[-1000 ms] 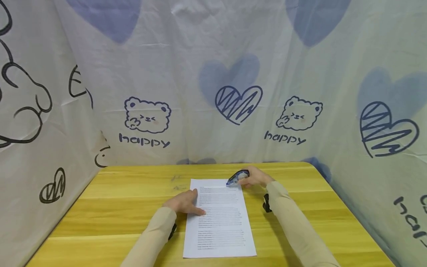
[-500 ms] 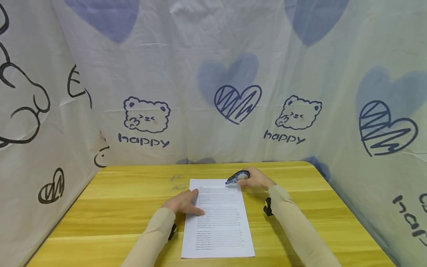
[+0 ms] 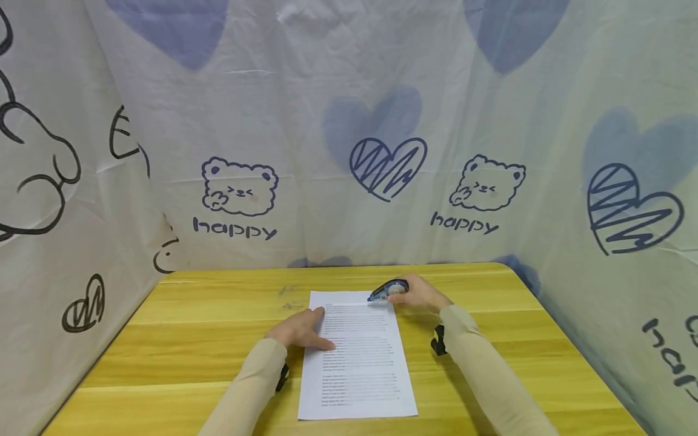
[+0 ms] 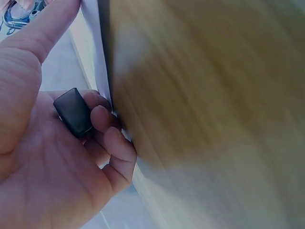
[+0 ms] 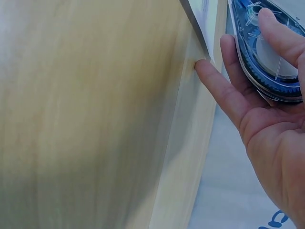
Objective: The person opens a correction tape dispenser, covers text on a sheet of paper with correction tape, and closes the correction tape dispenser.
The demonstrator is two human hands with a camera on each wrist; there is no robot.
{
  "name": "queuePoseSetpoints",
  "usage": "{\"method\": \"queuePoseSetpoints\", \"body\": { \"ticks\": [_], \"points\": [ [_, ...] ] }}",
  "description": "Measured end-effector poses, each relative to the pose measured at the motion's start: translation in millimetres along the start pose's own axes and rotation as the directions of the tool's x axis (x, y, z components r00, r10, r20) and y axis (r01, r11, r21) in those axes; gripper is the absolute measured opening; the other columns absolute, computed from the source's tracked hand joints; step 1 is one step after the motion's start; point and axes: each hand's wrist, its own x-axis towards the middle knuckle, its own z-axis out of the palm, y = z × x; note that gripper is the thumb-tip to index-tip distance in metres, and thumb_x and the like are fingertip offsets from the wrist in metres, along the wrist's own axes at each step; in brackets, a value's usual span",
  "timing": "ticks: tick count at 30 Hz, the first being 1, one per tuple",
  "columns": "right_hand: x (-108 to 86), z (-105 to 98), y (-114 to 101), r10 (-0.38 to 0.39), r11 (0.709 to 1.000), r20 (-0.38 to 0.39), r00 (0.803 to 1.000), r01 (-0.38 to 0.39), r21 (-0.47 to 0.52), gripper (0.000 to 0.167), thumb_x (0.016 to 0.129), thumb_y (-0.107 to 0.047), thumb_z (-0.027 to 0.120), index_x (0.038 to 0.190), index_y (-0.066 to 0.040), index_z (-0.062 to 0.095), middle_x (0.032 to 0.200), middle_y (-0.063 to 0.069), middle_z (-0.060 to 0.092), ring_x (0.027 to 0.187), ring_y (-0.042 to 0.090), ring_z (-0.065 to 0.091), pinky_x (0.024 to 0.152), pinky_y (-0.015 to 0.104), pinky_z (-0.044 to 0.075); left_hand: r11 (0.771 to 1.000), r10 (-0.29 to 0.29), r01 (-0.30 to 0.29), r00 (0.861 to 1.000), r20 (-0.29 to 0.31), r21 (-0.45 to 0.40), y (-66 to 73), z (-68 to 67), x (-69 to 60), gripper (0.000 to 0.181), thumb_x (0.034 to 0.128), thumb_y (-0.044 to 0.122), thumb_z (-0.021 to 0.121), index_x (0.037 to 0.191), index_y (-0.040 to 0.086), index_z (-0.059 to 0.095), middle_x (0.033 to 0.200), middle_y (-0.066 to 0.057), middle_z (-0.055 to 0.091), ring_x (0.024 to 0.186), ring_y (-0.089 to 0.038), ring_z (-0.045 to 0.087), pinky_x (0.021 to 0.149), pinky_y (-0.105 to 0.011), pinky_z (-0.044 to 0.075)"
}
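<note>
A printed sheet of paper [image 3: 360, 375] lies flat on the wooden table. On its left edge my left hand [image 3: 299, 330] rests, its thumb stretched over the text. The left wrist view shows a small dark translucent cap [image 4: 75, 113] held in the curled fingers of that left hand [image 4: 62, 162]. At the sheet's upper right, my right hand [image 3: 420, 293] grips a blue, clear-sided correction tape dispenser [image 3: 394, 287], its tip at the top lines of print. In the right wrist view the thumb presses the dispenser [image 5: 274, 57] while the little finger touches the table.
The yellow wood-grain table [image 3: 207, 345] extends around the sheet. White cloth [image 3: 305, 121] printed with hearts and bears hangs behind it and along both sides. Faint dark marks [image 3: 291, 297] show on the table left of the paper's top.
The correction tape dispenser's tip has shifted very slightly left along the top lines. My left hand stays in place on the paper.
</note>
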Motion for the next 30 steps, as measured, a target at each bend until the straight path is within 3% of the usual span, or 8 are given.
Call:
{"method": "queuePoseSetpoints", "body": {
  "ticks": [11, 17, 21, 25, 28, 30],
  "points": [
    [-4.7, 0.6, 2.4, -0.013, 1.000, -0.023, 1.000, 0.013, 0.009, 0.025, 0.087, -0.020, 0.075, 0.109, -0.010, 0.070, 0.096, 0.004, 0.070, 0.081, 0.018, 0.063, 0.075, 0.033, 0.057, 1.000, 0.008, -0.008, 1.000, -0.001, -0.012, 1.5, -2.6, 0.2, 0.098, 0.0769, 0.042, 0.082, 0.150, -0.001, 0.033, 0.152, -0.021, 0.041, 0.140, -0.036, 0.040, 0.116, -0.050, 0.034],
    [-6.6, 2.2, 7.2, -0.035, 0.999, -0.036, 0.999, 0.034, -0.022, 0.026, 0.087, -0.027, 0.076, 0.107, -0.012, 0.071, 0.094, 0.001, 0.071, 0.080, 0.015, 0.060, 0.075, 0.029, 0.052, 0.997, 0.008, -0.011, 0.999, -0.049, -0.073, 1.1, -2.7, 0.1, 0.094, 0.0723, 0.041, 0.086, 0.142, 0.001, 0.039, 0.134, -0.023, 0.054, 0.122, -0.033, 0.055, 0.106, -0.050, 0.044],
    [-7.9, 2.1, 8.5, -0.058, 0.998, -0.021, 0.998, 0.058, 0.010, 0.026, 0.086, -0.028, 0.077, 0.103, -0.010, 0.072, 0.094, 0.002, 0.072, 0.080, 0.016, 0.059, 0.076, 0.030, 0.051, 0.989, 0.023, -0.037, 0.995, -0.098, -0.144, -2.4, -5.4, 0.7, 0.076, 0.0734, 0.035, 0.087, 0.128, 0.003, 0.045, 0.115, -0.015, 0.057, 0.102, -0.026, 0.055, 0.093, -0.043, 0.049],
    [-8.1, 1.6, 6.6, -0.044, 0.998, -0.016, 0.999, 0.044, 0.038, 0.029, 0.084, -0.027, 0.079, 0.106, -0.009, 0.071, 0.093, 0.002, 0.072, 0.081, 0.016, 0.060, 0.077, 0.029, 0.051, 0.981, 0.074, -0.096, 0.988, -0.135, -0.169, -7.8, -8.8, 1.4, 0.044, 0.0829, 0.025, 0.080, 0.105, 0.004, 0.049, 0.094, -0.010, 0.052, 0.084, -0.022, 0.049, 0.072, -0.033, 0.042],
    [-8.2, 1.4, 4.8, -0.025, 0.998, -0.009, 1.000, 0.025, 0.057, 0.033, 0.082, -0.026, 0.080, 0.109, -0.009, 0.071, 0.093, 0.003, 0.072, 0.082, 0.016, 0.062, 0.077, 0.028, 0.053, 0.971, 0.097, -0.125, 0.985, -0.140, -0.202, -10.7, -9.6, 2.0, 0.021, 0.0948, 0.020, 0.065, 0.095, 0.006, 0.050, 0.083, -0.008, 0.050, 0.072, -0.019, 0.046, 0.061, -0.029, 0.037],
    [-8.1, 1.1, 4.0, -0.023, 0.998, -0.005, 1.000, 0.023, 0.058, 0.034, 0.082, -0.026, 0.080, 0.109, -0.008, 0.070, 0.093, 0.003, 0.072, 0.083, 0.017, 0.063, 0.076, 0.028, 0.053, 0.964, 0.095, -0.127, 0.985, -0.142, -0.234, -11.6, -9.5, 2.4, 0.015, 0.1016, 0.019, 0.051, 0.093, 0.007, 0.051, 0.082, -0.007, 0.050, 0.070, -0.019, 0.045, 0.060, -0.029, 0.036]
  ]
}}
